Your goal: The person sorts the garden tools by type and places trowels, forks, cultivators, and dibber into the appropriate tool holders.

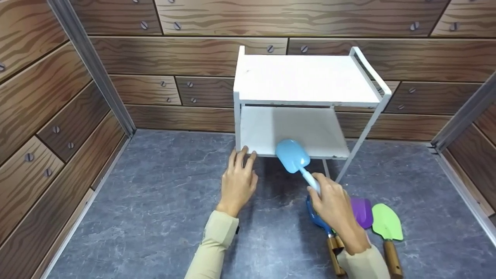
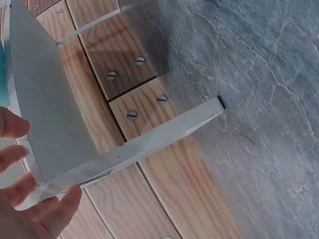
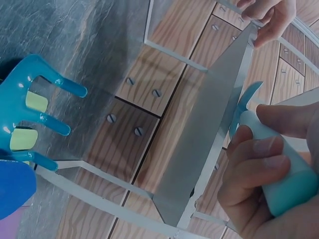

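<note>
A light blue scoop (image 1: 292, 155) is in my right hand (image 1: 335, 207), its blade over the front edge of the lower shelf (image 1: 252, 128) of a white two-tier rack. In the right wrist view the fingers of my right hand (image 3: 264, 169) curl round the scoop's handle (image 3: 289, 184). My left hand (image 1: 237, 186) touches the lower shelf's front left corner with its fingertips, beside the rack's leg. In the left wrist view my left hand (image 2: 35, 209) has its fingers spread along the shelf edge and frame (image 2: 134, 149).
Right of the rack's front, on the grey floor, lie a blue fork (image 1: 318, 217), a purple tool (image 1: 361, 212) and a green trowel (image 1: 387, 223) with a wooden handle. The rack's top shelf (image 1: 306, 77) overhangs the lower one. Wood-patterned walls (image 1: 186, 58) enclose the floor.
</note>
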Tool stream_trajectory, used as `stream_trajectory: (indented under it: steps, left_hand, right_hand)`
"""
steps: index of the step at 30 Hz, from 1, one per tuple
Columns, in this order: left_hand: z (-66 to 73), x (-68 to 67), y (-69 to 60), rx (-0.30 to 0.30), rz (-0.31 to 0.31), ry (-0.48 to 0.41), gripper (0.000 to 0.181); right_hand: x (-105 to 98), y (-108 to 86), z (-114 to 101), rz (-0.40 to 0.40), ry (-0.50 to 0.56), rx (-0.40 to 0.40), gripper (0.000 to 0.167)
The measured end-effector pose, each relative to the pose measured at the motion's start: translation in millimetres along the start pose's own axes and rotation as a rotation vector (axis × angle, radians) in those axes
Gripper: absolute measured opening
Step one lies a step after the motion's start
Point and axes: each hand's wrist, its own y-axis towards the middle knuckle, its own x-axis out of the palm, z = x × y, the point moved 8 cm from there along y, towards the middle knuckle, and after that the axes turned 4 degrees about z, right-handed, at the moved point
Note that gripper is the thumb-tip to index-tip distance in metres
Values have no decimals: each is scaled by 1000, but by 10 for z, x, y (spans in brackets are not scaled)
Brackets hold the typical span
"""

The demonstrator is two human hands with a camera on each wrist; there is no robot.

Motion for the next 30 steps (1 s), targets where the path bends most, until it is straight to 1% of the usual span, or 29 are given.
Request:
stream_trajectory:
  steps: [4, 10, 17, 21, 25, 30]
  left_hand:
    - [-3, 5, 6, -1, -7, -7, 50]
    - [13, 17, 21, -2, -15, -4, 51]
    - [7, 29, 8, 3, -19, -3, 50]
    - [-9, 14, -1, 3, -9, -1, 51]
    - [-24, 10, -9, -4, -7, 3, 51]
    - [-19, 22, -14, -5, -16, -1, 51]
  right_hand:
    - [20, 32, -13, 4, 5, 12, 27]
    - [37, 66, -49, 14, 6, 5, 27]
    - [78, 103, -92, -6, 17, 30, 41]
    - [116, 131, -119, -16, 43, 37, 45]
    - [139, 162, -146, -9, 70, 38, 43]
    - [139, 192, -173, 34, 91, 25, 37]
